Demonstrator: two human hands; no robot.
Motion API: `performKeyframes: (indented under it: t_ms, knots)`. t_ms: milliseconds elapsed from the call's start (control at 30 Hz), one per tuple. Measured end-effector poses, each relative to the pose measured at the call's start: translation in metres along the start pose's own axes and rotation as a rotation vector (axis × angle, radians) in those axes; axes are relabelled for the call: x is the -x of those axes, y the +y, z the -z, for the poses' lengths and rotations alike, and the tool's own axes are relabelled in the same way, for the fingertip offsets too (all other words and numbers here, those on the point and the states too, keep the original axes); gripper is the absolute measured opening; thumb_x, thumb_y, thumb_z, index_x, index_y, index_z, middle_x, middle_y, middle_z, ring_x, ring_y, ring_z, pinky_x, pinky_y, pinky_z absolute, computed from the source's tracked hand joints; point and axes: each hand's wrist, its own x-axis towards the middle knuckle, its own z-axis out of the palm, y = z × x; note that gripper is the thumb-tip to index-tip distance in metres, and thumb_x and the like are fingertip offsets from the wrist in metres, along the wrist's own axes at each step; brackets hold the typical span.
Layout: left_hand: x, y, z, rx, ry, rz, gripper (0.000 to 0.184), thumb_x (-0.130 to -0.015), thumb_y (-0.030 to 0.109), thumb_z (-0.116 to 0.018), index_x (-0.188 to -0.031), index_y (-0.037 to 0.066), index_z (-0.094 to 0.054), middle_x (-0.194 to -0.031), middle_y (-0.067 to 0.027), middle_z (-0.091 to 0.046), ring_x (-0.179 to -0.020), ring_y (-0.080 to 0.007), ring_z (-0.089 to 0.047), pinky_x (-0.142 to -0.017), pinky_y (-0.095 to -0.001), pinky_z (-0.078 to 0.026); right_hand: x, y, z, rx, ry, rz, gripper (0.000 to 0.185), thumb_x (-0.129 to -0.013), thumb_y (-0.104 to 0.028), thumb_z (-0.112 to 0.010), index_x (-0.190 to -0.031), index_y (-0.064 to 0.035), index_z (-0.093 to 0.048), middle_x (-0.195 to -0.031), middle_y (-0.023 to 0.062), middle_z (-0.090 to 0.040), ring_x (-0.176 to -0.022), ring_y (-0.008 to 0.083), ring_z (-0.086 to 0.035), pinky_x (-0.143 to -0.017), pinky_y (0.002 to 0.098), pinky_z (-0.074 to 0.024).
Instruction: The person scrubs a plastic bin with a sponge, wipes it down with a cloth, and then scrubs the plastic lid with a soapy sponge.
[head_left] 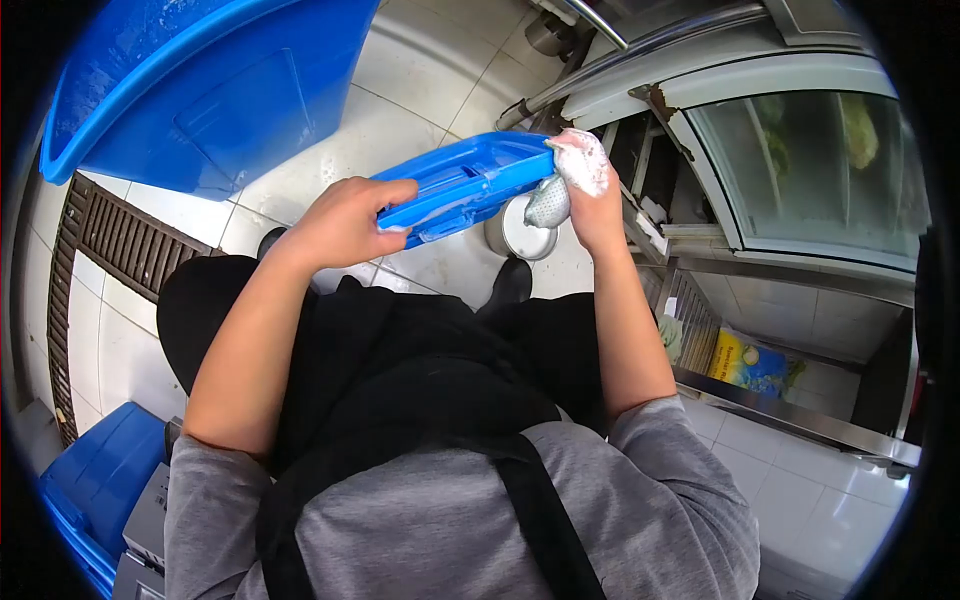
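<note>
A blue plastic piece (470, 185), long and tray-like with wet, foamy streaks, is held up in front of me above the tiled floor. My left hand (350, 222) grips its left end, thumb and fingers pinching the edge. Soapy foam covers part of my right hand (590, 185), which is closed on a pale dotted cloth (548, 202) against the piece's right end. Below the cloth, a round white container (528, 235) stands on the floor, partly hidden by the blue piece.
A large blue bin (270, 110) stands at the upper left, beside a brown floor grate (140, 240). Another blue bin (105, 465) is at the lower left. On the right are a glass-doored cabinet (820, 170) and a metal shelf holding a yellow-and-blue bag (748, 365).
</note>
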Motion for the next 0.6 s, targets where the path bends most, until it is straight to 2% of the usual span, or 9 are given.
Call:
performKeyframes:
  t_ms: [133,200,233,300,400,433,467,567,600]
  knots:
    - [-0.001,0.005,0.002,0.08,-0.037,0.059,0.027,-0.073,0.012,-0.069,-0.097,0.011,-0.055,-0.08,-0.0144,-0.066,-0.073,-0.034,-0.065,-0.067,-0.0367,-0.048,0.009,-0.013,-0.004,0.038,0.027,-0.141,0.019,-0.085,-0.002,-0.064,-0.103,-0.0017,-0.064,-0.096,0.0058,-0.065,-0.092,0.0182,-0.062,-0.086,0.0294,-0.047]
    - [0.0,0.013,0.008,0.12,-0.064,0.077,0.043,-0.075,0.013,-0.07,-0.115,0.018,-0.056,-0.085,-0.0144,-0.069,-0.079,-0.0336,-0.067,-0.072,-0.0373,-0.051,0.02,-0.024,-0.014,0.072,0.061,-0.143,0.019,-0.084,-0.004,-0.066,-0.103,-0.0015,-0.065,-0.094,0.0067,-0.067,-0.089,0.0178,-0.064,-0.082,0.0292,-0.0482]
    - [0.0,0.015,0.009,0.124,-0.065,0.082,0.043,-0.075,0.013,-0.07,-0.115,0.018,-0.056,-0.085,-0.0144,-0.069,-0.079,-0.0336,-0.067,-0.072,-0.0373,-0.051,0.024,-0.029,-0.017,0.14,0.057,-0.141,0.019,-0.083,-0.003,-0.067,-0.102,-0.0015,-0.065,-0.094,0.008,-0.067,-0.088,0.0181,-0.064,-0.082,0.0295,-0.0484]
    - [-0.001,0.02,0.012,-0.099,-0.139,0.099,0.053,-0.076,0.018,-0.073,-0.126,0.024,-0.055,-0.086,-0.0151,-0.069,-0.081,-0.0348,-0.067,-0.073,-0.0409,-0.052,0.029,-0.04,-0.025,0.231,0.037,-0.157,0.021,-0.081,-0.002,-0.067,-0.103,-0.0015,-0.065,-0.096,0.0111,-0.067,-0.087,0.02,-0.065,-0.08,0.0303,-0.0491]
    - [-0.006,0.044,0.006,-0.255,-0.023,0.089,0.052,-0.075,0.028,-0.075,-0.123,0.022,-0.056,-0.086,-0.0131,-0.07,-0.083,-0.0349,-0.067,-0.073,-0.0452,-0.052,0.031,-0.052,-0.05,0.2,0.012,-0.174,0.023,-0.08,-0.002,-0.068,-0.102,-0.0023,-0.066,-0.096,0.0122,-0.066,-0.089,0.0233,-0.066,-0.081,0.0311,-0.0492]
    - [-0.008,0.041,-0.004,-0.329,0.075,0.052,0.045,-0.075,0.031,-0.076,-0.115,0.017,-0.062,-0.084,-0.012,-0.07,-0.083,-0.0335,-0.067,-0.071,-0.0443,-0.052,0.031,-0.053,-0.06,0.218,0.022,-0.129,0.021,-0.079,-0.001,-0.067,-0.1,-0.0026,-0.066,-0.095,0.0133,-0.066,-0.091,0.0268,-0.066,-0.082,0.0324,-0.0495]
    - [-0.009,0.035,-0.008,-0.32,0.082,0.061,0.045,-0.075,0.031,-0.076,-0.115,0.017,-0.062,-0.084,-0.012,-0.07,-0.083,-0.0335,-0.067,-0.071,-0.0443,-0.052,0.03,-0.056,-0.064,0.223,0.009,-0.129,0.021,-0.079,-0.001,-0.067,-0.1,-0.0026,-0.066,-0.095,0.0133,-0.066,-0.091,0.0268,-0.066,-0.082,0.0324,-0.0495]
    - [-0.011,0.024,-0.01,-0.402,0.157,0.082,0.034,-0.078,0.038,-0.073,-0.099,0.012,-0.068,-0.081,-0.0126,-0.069,-0.077,-0.0337,-0.066,-0.069,-0.0442,-0.051,0.02,-0.054,-0.068,0.325,0.049,0.047,0.02,-0.079,-0.001,-0.068,-0.099,-0.0014,-0.069,-0.099,0.0133,-0.066,-0.094,0.028,-0.065,-0.084,0.0332,-0.0493]
    - [-0.01,0.023,-0.009,-0.404,0.165,0.088,0.034,-0.078,0.038,-0.073,-0.099,0.012,-0.068,-0.081,-0.0126,-0.069,-0.077,-0.0337,-0.066,-0.069,-0.0442,-0.051,0.017,-0.046,-0.066,0.328,0.107,0.087,0.021,-0.079,0.0,-0.067,-0.1,-0.0014,-0.07,-0.099,0.0124,-0.066,-0.093,0.0278,-0.065,-0.085,0.0331,-0.0491]
